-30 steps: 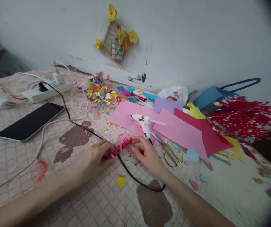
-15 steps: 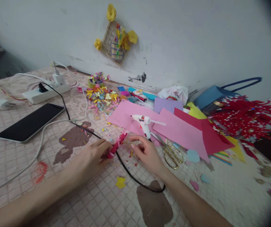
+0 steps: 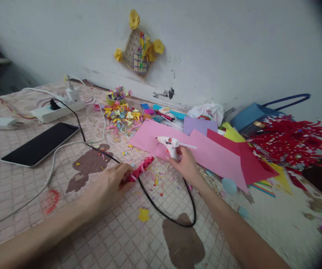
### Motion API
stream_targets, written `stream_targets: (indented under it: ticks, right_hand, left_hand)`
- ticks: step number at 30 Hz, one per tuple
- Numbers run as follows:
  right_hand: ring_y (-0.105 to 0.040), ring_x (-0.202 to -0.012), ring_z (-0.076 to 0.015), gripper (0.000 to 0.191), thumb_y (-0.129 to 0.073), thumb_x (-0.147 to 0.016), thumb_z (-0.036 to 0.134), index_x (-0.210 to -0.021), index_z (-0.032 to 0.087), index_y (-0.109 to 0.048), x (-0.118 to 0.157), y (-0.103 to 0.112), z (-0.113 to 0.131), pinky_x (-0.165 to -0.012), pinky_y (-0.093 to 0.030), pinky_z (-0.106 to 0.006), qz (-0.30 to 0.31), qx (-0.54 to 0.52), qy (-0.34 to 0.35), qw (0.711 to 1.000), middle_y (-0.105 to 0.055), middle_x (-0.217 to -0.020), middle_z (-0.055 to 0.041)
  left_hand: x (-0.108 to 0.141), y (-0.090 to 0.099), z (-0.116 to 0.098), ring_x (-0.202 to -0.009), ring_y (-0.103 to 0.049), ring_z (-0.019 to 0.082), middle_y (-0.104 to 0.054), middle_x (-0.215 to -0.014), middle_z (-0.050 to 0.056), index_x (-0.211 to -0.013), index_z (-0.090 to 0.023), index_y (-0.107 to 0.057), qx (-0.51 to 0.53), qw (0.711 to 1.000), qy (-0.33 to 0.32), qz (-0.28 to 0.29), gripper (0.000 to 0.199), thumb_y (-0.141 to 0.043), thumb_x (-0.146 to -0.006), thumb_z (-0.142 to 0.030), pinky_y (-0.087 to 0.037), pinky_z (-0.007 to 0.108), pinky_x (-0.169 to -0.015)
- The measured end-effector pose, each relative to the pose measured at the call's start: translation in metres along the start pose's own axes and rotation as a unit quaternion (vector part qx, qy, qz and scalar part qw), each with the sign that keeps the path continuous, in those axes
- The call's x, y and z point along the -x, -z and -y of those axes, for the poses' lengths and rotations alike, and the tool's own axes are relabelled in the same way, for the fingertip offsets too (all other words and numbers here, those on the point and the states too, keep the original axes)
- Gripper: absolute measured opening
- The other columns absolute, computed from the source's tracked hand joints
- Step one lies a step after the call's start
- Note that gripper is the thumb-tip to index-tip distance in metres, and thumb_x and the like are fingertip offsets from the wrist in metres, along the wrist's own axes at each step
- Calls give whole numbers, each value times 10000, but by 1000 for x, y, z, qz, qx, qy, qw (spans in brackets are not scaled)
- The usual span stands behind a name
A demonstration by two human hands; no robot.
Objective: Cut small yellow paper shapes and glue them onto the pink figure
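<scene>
My left hand [image 3: 112, 179] pinches the near end of a red-pink strip with dark dots [image 3: 141, 169], perhaps ribbon; pale pink bands cross it. The strip slants up and away to the right, over a black cord [image 3: 152, 207]. My right hand [image 3: 186, 166] is closed round the handle of a white hot glue gun [image 3: 166, 141], thumb on the near side. The gun rests on pink paper [image 3: 146, 136], its nozzle facing left and a clear glue stick out of its back. Gold-handled scissors [image 3: 211, 183] lie partly hidden behind my right wrist.
Paper scraps [image 3: 121, 114] are heaped at the back beside a small filled pot [image 3: 113, 100]. At left lie a tablet [image 3: 41, 144] and a power strip [image 3: 57, 112] with cables. Red tinsel-like stems [image 3: 287, 140] and a blue bag [image 3: 250, 116] sit at right.
My right hand has left the strip's far end, moved up and right, and closed on the glue gun's handle. My left hand still holds the strip, which is turned slightly.
</scene>
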State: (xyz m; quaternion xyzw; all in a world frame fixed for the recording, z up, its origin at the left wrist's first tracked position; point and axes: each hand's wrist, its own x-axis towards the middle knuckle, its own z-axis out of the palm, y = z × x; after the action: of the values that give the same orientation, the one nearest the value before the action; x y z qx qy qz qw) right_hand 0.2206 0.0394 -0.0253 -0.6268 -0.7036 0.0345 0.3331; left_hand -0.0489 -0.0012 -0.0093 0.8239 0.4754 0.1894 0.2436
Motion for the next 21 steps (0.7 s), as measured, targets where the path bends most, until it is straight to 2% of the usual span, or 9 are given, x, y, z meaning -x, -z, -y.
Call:
stream_targets:
  ticks: [5,10,13,16,18,20,21]
  right_hand:
    - [-565,-676,-219,204,-608,-702,313,-812,145,-645,-18,-12,2,-623,-413,-299,21,-5,4,1000,-648,-737,-71]
    - [-563,-606,-198,235,-566,-748,335,-806,125,-655,-19,-11,1,-567,-387,-274,-8,-31,-21,999,-655,-686,-61]
    - [-552,-587,-180,319,-530,-789,406,-829,108,-638,-12,1,3,-536,-392,-260,-34,-55,-39,997,-646,-674,-55]
    - [-546,-565,-158,358,-492,-824,450,-825,117,-622,3,19,11,-533,-420,-248,-32,-98,-43,994,-623,-629,-29]
    - [-548,-576,-153,326,-516,-818,440,-757,133,-610,15,31,18,-561,-438,-249,-15,-152,-37,988,-609,-618,-18]
    - [-522,-526,-146,321,-525,-811,432,-680,151,-604,28,40,25,-515,-423,-244,28,-158,-25,987,-576,-557,-2]
    - [-521,-519,-149,305,-532,-807,427,-700,155,-619,33,43,28,-503,-421,-245,52,-149,-18,987,-580,-556,-1]
  left_hand:
    - [1,-2,3,-647,-571,151,-606,-791,23,-894,-188,-548,14,1000,-1,-7,107,-492,-814,-233,-414,253,-578]
    - [1,-4,6,-618,-571,137,-622,-792,25,-899,-191,-572,20,999,-7,-28,126,-490,-816,-239,-419,241,-560]
    - [-2,-2,8,-621,-583,131,-634,-783,24,-895,-182,-573,43,998,-7,-49,127,-491,-813,-234,-438,234,-567]
    - [-5,1,10,-650,-603,139,-648,-781,24,-908,-176,-570,58,996,6,-70,139,-495,-806,-234,-463,244,-595]
    - [-7,1,11,-656,-608,144,-651,-786,27,-945,-170,-558,62,994,13,-86,175,-510,-795,-246,-476,251,-605]
    - [-9,1,13,-642,-605,143,-651,-790,29,-997,-163,-536,61,993,17,-98,235,-528,-784,-263,-486,255,-605]
    - [-9,0,13,-629,-602,141,-651,-789,29,-1009,-161,-528,60,993,18,-100,254,-535,-780,-272,-489,256,-600]
